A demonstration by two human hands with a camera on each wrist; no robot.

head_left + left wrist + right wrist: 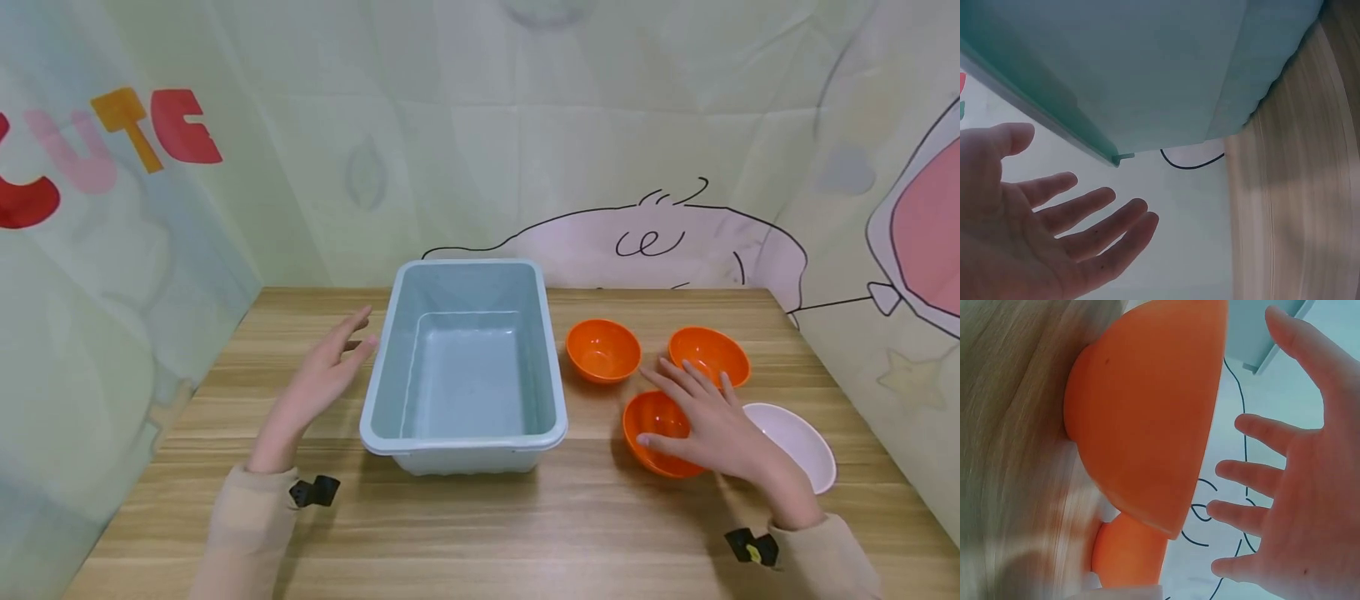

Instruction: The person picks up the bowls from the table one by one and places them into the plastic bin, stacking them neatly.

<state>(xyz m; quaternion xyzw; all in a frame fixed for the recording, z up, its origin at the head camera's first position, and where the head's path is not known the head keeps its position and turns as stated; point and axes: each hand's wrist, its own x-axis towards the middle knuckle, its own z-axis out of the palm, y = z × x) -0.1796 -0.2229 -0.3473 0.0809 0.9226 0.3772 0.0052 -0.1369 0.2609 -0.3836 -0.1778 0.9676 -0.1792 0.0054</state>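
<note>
A pale blue plastic basin (480,367) stands upright on the table, its inside bare. Beside its left wall is my left hand (322,375), fingers spread loosely and apart from the rim; the left wrist view shows the palm (1029,237) next to the basin's outer side (1147,69). My right hand (712,425) hovers over the nearest orange bowl (652,421), fingers spread, holding nothing. In the right wrist view a gap separates the fingers from that bowl (1147,419). Two more orange bowls, one near the basin (603,352) and another behind the hand (708,350), sit upright.
A white dish (798,446) lies at the right, partly covered by my right wrist. The wooden table (510,533) ends at a printed cloth backdrop (450,167) behind and at both sides.
</note>
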